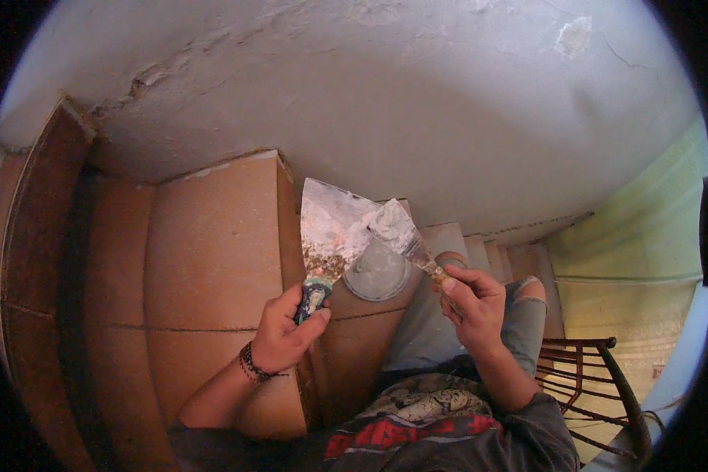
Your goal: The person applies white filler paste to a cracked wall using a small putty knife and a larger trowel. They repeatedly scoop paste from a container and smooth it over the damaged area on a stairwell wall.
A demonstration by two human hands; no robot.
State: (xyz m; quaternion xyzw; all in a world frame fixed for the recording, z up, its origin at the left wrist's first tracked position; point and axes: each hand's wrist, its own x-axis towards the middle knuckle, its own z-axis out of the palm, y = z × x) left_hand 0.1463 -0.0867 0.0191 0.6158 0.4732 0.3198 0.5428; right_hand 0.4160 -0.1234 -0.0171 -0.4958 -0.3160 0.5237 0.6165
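Observation:
My left hand (289, 330) is closed round the dark handle of a wide putty knife (328, 228), its blade pointing up and smeared with whitish paste and brown stains. In my right hand (475, 307) is a narrower putty knife (411, 242), gripped by its stained handle and tilted up to the left. A lump of white filler (392, 220) sits on this smaller blade, whose tip meets or overlaps the right edge of the wide one. Below the blades a round grey tub (377, 272) stands on a stair step, partly hidden by the wide blade.
A grey plaster wall (417, 134) with cracks and peeling patches rises ahead. Brown tiled steps (212, 244) lie at the left, and more stairs (480, 253) descend on the right. A dark metal railing (606, 377) and a yellow-green sheet (629, 275) are at the far right.

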